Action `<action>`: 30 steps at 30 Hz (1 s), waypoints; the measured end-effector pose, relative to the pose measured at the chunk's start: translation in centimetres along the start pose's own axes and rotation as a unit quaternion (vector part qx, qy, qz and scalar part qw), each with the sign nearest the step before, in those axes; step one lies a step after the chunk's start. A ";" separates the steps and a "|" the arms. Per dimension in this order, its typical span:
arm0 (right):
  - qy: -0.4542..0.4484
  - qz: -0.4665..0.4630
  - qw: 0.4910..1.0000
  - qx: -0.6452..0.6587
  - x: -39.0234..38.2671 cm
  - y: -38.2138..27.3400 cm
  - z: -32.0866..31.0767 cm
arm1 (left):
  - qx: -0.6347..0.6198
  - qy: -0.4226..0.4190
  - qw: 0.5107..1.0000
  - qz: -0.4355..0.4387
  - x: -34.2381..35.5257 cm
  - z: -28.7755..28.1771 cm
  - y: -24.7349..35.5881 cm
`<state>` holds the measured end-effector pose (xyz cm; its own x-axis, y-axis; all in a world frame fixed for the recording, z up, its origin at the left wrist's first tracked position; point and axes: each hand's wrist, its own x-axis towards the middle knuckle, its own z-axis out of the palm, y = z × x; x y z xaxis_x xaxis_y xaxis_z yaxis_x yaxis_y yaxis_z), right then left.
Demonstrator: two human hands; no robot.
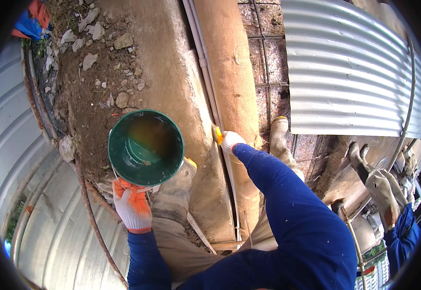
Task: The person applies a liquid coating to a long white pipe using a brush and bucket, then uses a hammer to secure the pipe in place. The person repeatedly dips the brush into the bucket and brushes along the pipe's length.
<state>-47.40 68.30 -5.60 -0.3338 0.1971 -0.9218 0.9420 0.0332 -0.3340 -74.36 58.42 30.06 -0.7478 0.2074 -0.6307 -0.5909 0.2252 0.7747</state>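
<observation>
My left hand (pixel 132 205), in a white glove with an orange palm, grips a green bucket (pixel 169 164) at its near rim. The bucket tilts so its inside shows, with wet walls and a brownish patch, perhaps murky liquid. My right hand (pixel 231 142), in a white glove, is closed around a small yellow-handled tool (pixel 218 136) that looks like a brush. Its head is against the edge of a concrete strip (pixel 172 63), beside grey pipes (pixel 203 63). A brown sacking-like covering (pixel 227 72) runs along the pipes' right side.
Rubble and soil (pixel 106 72) lie at the far left. Corrugated metal sheets (pixel 346 72) stand at the right, with more sheets (pixel 70 217) at the left. Bent rusty rods (pixel 87 208) cross near the bucket. Another person's leg (pixel 380 188) shows at the right. My boots (pixel 279 133) straddle the strip.
</observation>
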 end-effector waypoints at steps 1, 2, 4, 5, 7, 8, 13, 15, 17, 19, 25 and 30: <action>-0.054 -0.013 0.998 -0.027 0.4 1.0 0.3 | 0.000 -0.023 1.000 0.005 0.2 -0.1 -0.1; -0.105 -0.017 0.991 -0.083 2.1 1.4 -0.2 | 0.000 -0.045 0.999 0.011 0.4 -0.7 -0.3; -0.091 -0.047 0.982 -0.161 4.5 -0.9 -4.4 | 0.006 -0.057 0.998 0.012 0.4 -1.1 -0.7; -0.048 -0.055 0.987 -0.140 6.3 -2.2 -6.9 | 0.013 -0.053 0.998 0.006 0.2 -0.6 -0.6; 0.048 -0.086 0.990 -0.104 6.9 -6.9 -13.6 | 0.011 -0.021 1.000 0.004 -0.4 0.4 -0.5; 0.084 -0.086 0.990 -0.079 6.8 -9.0 -16.3 | 0.004 0.002 1.000 0.005 -0.9 1.5 -0.4; 0.238 -0.075 0.967 0.051 2.9 -12.7 -17.6 | -0.003 -0.006 1.000 0.003 -1.9 1.3 -0.9; 0.264 -0.062 0.958 0.095 1.5 -10.7 -14.0 | -0.001 -0.023 1.000 0.001 -2.2 1.6 -1.3; 0.217 -0.060 0.973 0.054 -1.2 -8.4 -8.9 | 0.007 -0.024 1.000 0.005 -2.6 1.8 -1.9; 0.161 -0.047 0.985 0.038 -4.8 -5.5 -4.0 | 0.003 -0.030 1.000 0.004 -3.2 1.7 -2.5; 0.081 -0.055 0.994 0.039 -13.8 1.9 -2.4 | -0.022 -0.046 0.999 -0.005 -3.4 1.1 -5.6; 0.140 -0.095 0.980 0.104 -21.7 1.1 -14.2 | -0.051 -0.007 0.998 -0.038 -3.1 1.8 -7.4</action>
<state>-38.57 78.00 16.82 -0.4518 0.4689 -0.7590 0.8270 -0.0990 -0.5534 -67.14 57.81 26.15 -0.6963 0.2076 -0.6871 -0.6733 0.1428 0.7254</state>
